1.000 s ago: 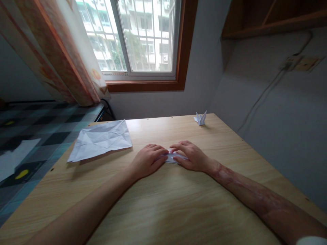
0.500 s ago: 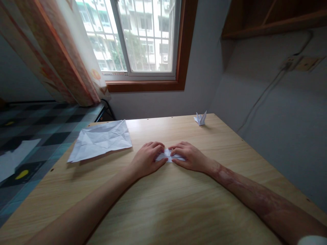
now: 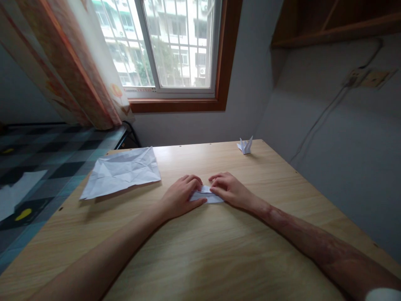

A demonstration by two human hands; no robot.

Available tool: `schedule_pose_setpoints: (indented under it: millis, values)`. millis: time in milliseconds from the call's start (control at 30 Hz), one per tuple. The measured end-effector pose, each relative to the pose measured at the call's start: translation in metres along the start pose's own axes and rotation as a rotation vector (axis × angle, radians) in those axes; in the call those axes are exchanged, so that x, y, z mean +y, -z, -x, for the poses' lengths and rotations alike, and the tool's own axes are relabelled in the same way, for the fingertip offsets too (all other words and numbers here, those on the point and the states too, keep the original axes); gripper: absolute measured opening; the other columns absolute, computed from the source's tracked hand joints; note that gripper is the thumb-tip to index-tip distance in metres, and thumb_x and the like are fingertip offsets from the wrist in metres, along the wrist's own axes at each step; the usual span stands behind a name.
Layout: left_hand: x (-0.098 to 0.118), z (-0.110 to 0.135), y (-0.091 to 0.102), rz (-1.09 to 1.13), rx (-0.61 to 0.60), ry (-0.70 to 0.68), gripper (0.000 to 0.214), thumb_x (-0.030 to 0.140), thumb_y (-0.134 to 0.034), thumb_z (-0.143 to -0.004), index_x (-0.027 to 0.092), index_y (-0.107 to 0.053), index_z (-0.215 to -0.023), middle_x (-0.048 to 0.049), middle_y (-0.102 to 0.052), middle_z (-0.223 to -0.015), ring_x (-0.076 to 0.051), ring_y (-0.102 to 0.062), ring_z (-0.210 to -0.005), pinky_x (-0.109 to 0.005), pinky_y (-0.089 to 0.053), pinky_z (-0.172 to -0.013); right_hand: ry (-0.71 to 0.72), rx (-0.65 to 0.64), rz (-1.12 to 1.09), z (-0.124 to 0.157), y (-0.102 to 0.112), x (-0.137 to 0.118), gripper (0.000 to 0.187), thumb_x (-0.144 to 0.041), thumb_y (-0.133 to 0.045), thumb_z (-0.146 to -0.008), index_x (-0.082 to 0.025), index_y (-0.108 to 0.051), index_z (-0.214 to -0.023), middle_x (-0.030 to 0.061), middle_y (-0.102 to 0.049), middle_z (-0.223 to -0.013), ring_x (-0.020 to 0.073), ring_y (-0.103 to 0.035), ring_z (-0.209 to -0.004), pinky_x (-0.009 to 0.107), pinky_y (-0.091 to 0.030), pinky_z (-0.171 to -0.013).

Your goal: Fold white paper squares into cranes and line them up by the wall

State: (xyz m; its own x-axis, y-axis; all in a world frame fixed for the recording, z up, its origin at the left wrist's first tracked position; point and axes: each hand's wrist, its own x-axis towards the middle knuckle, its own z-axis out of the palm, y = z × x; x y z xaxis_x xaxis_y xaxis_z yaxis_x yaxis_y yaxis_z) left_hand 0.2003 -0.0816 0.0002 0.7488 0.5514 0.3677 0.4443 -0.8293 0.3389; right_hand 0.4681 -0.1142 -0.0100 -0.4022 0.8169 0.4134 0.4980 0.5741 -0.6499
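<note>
A small folded piece of white paper [image 3: 210,197] lies flat on the wooden table [image 3: 200,246] between my hands. My left hand [image 3: 183,194] grips its left end, thumb along the near edge and fingers curled over the far side. With thumb and forefinger together, my right hand [image 3: 230,189] pinches the paper's upper right edge; its other fingers are bent above the table. Parts of the paper are hidden under both hands.
A creased white sheet [image 3: 123,173] lies at the table's left. Near the back right corner stands a folded paper crane [image 3: 245,145]. Left of the table is a bed with a checked cover [image 3: 69,169] and white paper [image 3: 23,190] on it. A window [image 3: 178,46] is ahead.
My right thumb has moved up from the paper's near edge to its far edge, against the forefinger. More of the paper's right part shows. My left hand stays nearly in place.
</note>
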Motion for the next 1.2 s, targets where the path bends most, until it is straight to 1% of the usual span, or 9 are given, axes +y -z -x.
schedule_pose_setpoints:
  millis: [167, 267, 400, 600, 867, 967, 1033, 1133, 1200]
  values:
    - [0.000, 0.001, 0.000, 0.027, -0.019, -0.016, 0.029, 0.049, -0.074, -0.101, 0.024, -0.061, -0.106, -0.0091, -0.071, -0.123, -0.028, -0.068, -0.112, -0.044, -0.055, -0.100, -0.056, 0.014, -0.052, 0.000, -0.001, -0.002, 0.011, -0.024, -0.080, -0.098, -0.022, -0.078, -0.087, 0.0078, -0.081, -0.121, 0.0255, -0.071, -0.116, 0.042, -0.049, -0.106]
    - [0.000, 0.002, 0.000, 0.041, -0.021, -0.010, 0.030, 0.050, -0.074, -0.101, 0.023, -0.060, -0.107, -0.0098, -0.070, -0.122, -0.028, -0.068, -0.112, -0.044, -0.055, -0.099, -0.101, 0.036, -0.097, 0.001, -0.003, -0.004, 0.007, -0.025, -0.083, -0.094, -0.022, -0.077, -0.095, 0.0065, -0.081, -0.116, 0.0249, -0.071, -0.112, 0.040, -0.050, -0.103]
    - [0.001, 0.002, 0.001, 0.046, -0.022, 0.000, 0.031, 0.050, -0.074, -0.101, 0.023, -0.059, -0.107, -0.0099, -0.070, -0.120, -0.028, -0.067, -0.109, -0.044, -0.055, -0.096, -0.133, 0.042, -0.078, 0.002, -0.005, -0.007, 0.019, -0.022, -0.085, -0.090, -0.022, -0.077, -0.107, 0.0048, -0.078, -0.106, 0.0236, -0.069, -0.103, 0.036, -0.051, -0.092]
    - [0.005, 0.000, 0.003, 0.028, -0.035, 0.027, 0.033, 0.054, -0.073, -0.100, 0.024, -0.058, -0.101, -0.0080, -0.069, -0.111, -0.027, -0.068, -0.102, -0.039, -0.054, -0.089, -0.146, 0.006, -0.040, 0.003, -0.004, -0.014, 0.014, -0.014, -0.083, -0.089, -0.021, -0.079, -0.101, 0.0015, -0.073, -0.093, 0.0192, -0.062, -0.088, 0.032, -0.047, -0.083]
    - [0.005, 0.001, 0.004, -0.041, -0.049, 0.073, 0.034, 0.055, -0.073, -0.101, 0.023, -0.063, -0.101, -0.0042, -0.073, -0.094, -0.026, -0.068, -0.089, -0.039, -0.051, -0.084, -0.136, -0.017, -0.088, 0.003, -0.006, -0.012, 0.014, -0.012, -0.081, -0.090, -0.021, -0.080, -0.101, 0.0002, -0.073, -0.089, 0.0176, -0.060, -0.082, 0.031, -0.045, -0.079]
    - [0.005, 0.000, 0.006, -0.017, -0.044, 0.022, 0.028, 0.051, -0.071, -0.103, 0.023, -0.068, -0.108, -0.0036, -0.075, -0.096, -0.024, -0.070, -0.090, -0.039, -0.050, -0.089, -0.117, -0.003, -0.078, 0.003, -0.006, -0.012, 0.012, -0.015, -0.080, -0.092, -0.021, -0.079, -0.102, 0.0018, -0.074, -0.094, 0.0188, -0.063, -0.086, 0.032, -0.048, -0.082]
    - [0.005, 0.000, 0.006, -0.013, -0.023, -0.009, 0.026, 0.049, -0.068, -0.106, 0.023, -0.070, -0.108, -0.0030, -0.075, -0.095, -0.022, -0.070, -0.088, -0.038, -0.050, -0.090, -0.076, 0.018, -0.048, 0.004, -0.006, -0.012, 0.012, -0.021, -0.082, -0.093, -0.021, -0.077, -0.104, 0.0041, -0.075, -0.101, 0.0218, -0.066, -0.097, 0.036, -0.050, -0.092]
    - [0.004, 0.002, 0.006, -0.038, 0.046, -0.055, 0.024, 0.046, -0.063, -0.110, 0.023, -0.070, -0.108, -0.0024, -0.075, -0.091, -0.020, -0.070, -0.084, -0.037, -0.049, -0.088, -0.034, 0.044, -0.055, 0.005, -0.006, -0.013, 0.014, -0.027, -0.083, -0.095, -0.022, -0.076, -0.107, 0.0078, -0.077, -0.117, 0.0256, -0.067, -0.115, 0.042, -0.050, -0.105]
    - [0.004, 0.003, 0.005, -0.064, 0.097, -0.084, 0.022, 0.042, -0.061, -0.111, 0.022, -0.070, -0.107, -0.0025, -0.074, -0.090, -0.020, -0.069, -0.082, -0.036, -0.049, -0.086, -0.050, 0.048, -0.092, 0.005, -0.007, -0.013, 0.012, -0.030, -0.082, -0.097, -0.023, -0.077, -0.106, 0.0087, -0.077, -0.123, 0.0264, -0.068, -0.120, 0.045, -0.051, -0.109]
